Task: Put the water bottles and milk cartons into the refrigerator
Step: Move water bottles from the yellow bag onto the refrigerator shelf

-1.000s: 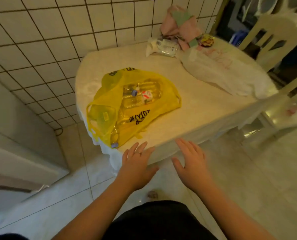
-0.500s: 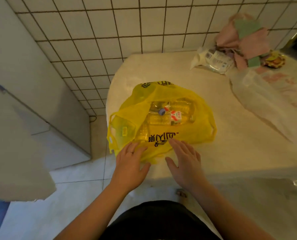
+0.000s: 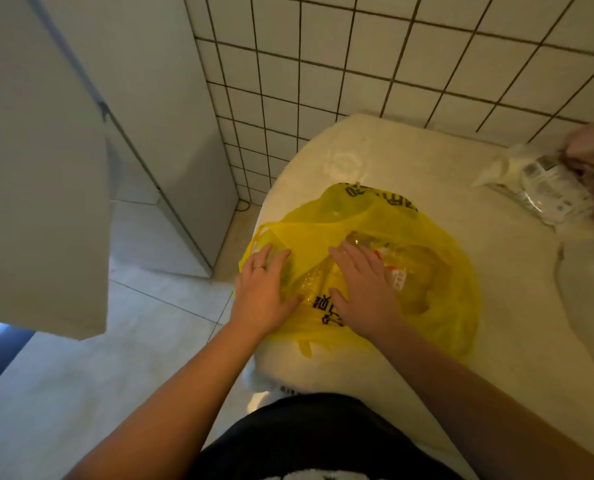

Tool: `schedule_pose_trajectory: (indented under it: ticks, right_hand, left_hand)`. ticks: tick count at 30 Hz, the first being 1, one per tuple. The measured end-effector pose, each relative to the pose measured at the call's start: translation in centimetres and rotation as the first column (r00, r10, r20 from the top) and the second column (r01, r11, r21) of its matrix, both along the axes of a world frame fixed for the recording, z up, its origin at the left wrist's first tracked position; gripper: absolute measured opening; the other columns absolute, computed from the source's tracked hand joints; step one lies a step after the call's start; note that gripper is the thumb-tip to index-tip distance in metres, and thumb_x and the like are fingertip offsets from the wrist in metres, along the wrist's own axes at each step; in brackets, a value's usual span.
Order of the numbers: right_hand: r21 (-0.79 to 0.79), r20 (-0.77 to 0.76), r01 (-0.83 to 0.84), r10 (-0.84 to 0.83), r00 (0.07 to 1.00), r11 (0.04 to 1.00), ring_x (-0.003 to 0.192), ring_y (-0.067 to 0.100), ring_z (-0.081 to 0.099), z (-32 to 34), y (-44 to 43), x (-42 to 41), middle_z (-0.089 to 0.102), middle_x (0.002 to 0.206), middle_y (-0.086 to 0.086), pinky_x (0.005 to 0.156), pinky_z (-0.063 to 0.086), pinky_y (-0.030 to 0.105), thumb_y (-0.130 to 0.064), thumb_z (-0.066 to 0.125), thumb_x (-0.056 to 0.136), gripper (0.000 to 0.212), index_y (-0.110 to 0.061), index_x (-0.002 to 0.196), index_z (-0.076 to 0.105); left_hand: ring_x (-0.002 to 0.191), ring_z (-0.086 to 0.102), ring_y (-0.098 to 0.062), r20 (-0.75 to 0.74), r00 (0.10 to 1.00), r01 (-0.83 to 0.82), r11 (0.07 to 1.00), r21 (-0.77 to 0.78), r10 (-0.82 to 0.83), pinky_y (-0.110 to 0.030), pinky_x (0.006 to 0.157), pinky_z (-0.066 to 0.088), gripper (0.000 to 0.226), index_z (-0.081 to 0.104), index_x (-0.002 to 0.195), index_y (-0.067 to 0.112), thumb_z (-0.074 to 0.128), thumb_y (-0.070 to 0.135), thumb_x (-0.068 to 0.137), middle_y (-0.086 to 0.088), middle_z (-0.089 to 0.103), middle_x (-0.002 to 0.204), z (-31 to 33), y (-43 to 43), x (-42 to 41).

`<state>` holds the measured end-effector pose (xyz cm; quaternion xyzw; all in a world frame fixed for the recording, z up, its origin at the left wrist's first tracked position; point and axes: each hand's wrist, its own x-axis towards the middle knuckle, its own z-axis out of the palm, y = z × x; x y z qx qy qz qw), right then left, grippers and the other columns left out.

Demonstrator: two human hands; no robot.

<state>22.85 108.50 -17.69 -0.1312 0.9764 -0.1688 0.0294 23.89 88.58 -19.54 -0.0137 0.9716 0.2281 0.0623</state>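
The counter wears a cream cover with a rounded corner and stands against the wall. Behind the counter, the wall is faced in small square white tiles with dark grout. The floor to the counter's left is large pale glossy tile with thin joints. A dark cord lies at the wall's foot, just left of the counter's far corner. Far left, a dark blue patch shows, perhaps a doorway. Warm, dim light falls on the counter.

Head view, looking steeply down, close
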Motion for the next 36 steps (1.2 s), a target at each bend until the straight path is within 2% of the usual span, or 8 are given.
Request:
schedule_pose_trajectory:
  ticks: [9,14,18,20,23,29,33,36]
  right_hand:
    - [0.25,0.117,0.014,-0.045,0.992,0.968,0.149,0.029,0.002,-2.0,-0.7,-6.7,-0.002,0.164,-0.002,0.115,0.018,0.054,-0.04,0.061,0.089,0.084,-0.037,0.154,0.007]
    - [0.209,0.066,0.019,-0.033,0.997,0.978,0.147,0.031,0.016,-2.8,-0.5,-8.2,0.022,0.16,-0.001,0.112,0.026,0.056,-0.037,0.061,0.091,0.065,-0.032,0.149,0.033]
    - [0.077,-0.014,0.029,-0.028,0.999,0.997,0.137,0.032,0.037,-3.2,0.0,-9.9,0.044,0.148,0.006,0.105,0.04,0.053,-0.027,0.065,0.089,0.052,-0.022,0.139,0.05]
    - [0.061,-0.06,0.01,-0.006,0.998,0.998,0.132,0.033,0.042,-3.2,-0.3,-10.7,0.048,0.143,0.008,0.103,0.041,0.051,-0.024,0.068,0.087,0.05,-0.019,0.135,0.054]
    - [0.083,-0.129,-0.021,0.032,0.991,0.996,0.13,0.033,0.044,-3.5,-1.1,-11.0,0.051,0.14,0.008,0.099,0.04,0.05,-0.024,0.072,0.082,0.047,-0.018,0.127,0.06]
    - [0.098,-0.259,-0.049,0.073,0.963,0.994,0.113,0.027,0.051,-4.4,-1.8,-9.1,0.058,0.121,0.002,0.095,0.034,0.042,-0.029,0.071,0.082,0.03,-0.022,0.111,0.068]
    - [0.081,-0.183,0.02,-0.005,0.983,0.997,0.105,0.028,0.055,-5.0,-0.6,-7.4,0.058,0.113,0.002,0.09,0.039,0.043,-0.025,0.075,0.079,0.034,-0.019,0.112,0.068]
    - [0.092,-0.179,0.071,-0.054,0.982,0.993,0.115,0.029,0.05,-5.2,0.3,-5.8,0.056,0.125,0.004,0.094,0.038,0.045,-0.025,0.077,0.075,0.045,-0.02,0.118,0.065]
  left_hand:
    - [0.15,-0.003,-0.039,0.226,0.97,0.12,0.987,-0.11,-0.093,-0.059,0.117,0.017,0.111,-0.012,0.152,0.044,0.068,0.064,0.078,0.0,-0.021,0.163,-2.2,0.8,-6.1]
    - [0.142,0.026,-0.035,0.076,0.993,0.099,0.989,-0.108,-0.091,-0.05,0.099,0.046,0.062,0.019,0.153,0.039,0.047,0.045,0.098,-0.004,0.025,0.159,-3.2,-0.2,-7.3]
    - [0.105,0.058,-0.028,-0.058,0.998,0.036,0.999,0.024,-0.035,-0.04,0.075,0.052,0.03,0.055,0.127,0.024,0.045,0.029,0.099,-0.005,0.059,0.122,-3.6,-1.8,-9.2]
    - [0.083,0.06,-0.024,-0.058,0.997,-0.047,0.994,0.102,0.053,-0.032,0.062,0.043,0.02,0.058,0.112,0.017,0.044,0.025,0.1,-0.004,0.061,0.099,-3.6,-2.4,-10.4]
    - [0.075,0.057,-0.016,-0.024,0.98,-0.188,0.961,0.204,0.197,-0.025,0.056,0.036,0.022,0.061,0.11,0.015,0.042,0.024,0.101,-0.004,0.063,0.092,-4.0,-4.0,-11.6]
    - [0.103,0.057,-0.022,0.033,0.948,-0.312,0.91,0.274,0.315,-0.03,0.077,0.044,0.033,0.055,0.127,0.016,0.054,0.02,0.094,-0.008,0.056,0.117,-5.4,-6.1,-10.1]
    - [0.106,0.047,-0.019,-0.275,0.93,-0.159,0.94,0.303,0.246,-0.029,0.083,0.04,0.04,0.054,0.122,0.014,0.065,0.026,0.085,-0.007,0.052,0.118,-4.2,-5.4,-7.3]
    - [0.097,0.046,-0.01,-0.269,0.962,0.02,0.965,0.261,0.052,-0.025,0.075,0.042,0.034,0.058,0.113,0.021,0.067,0.036,0.084,-0.001,0.051,0.115,-3.9,-4.2,-5.4]
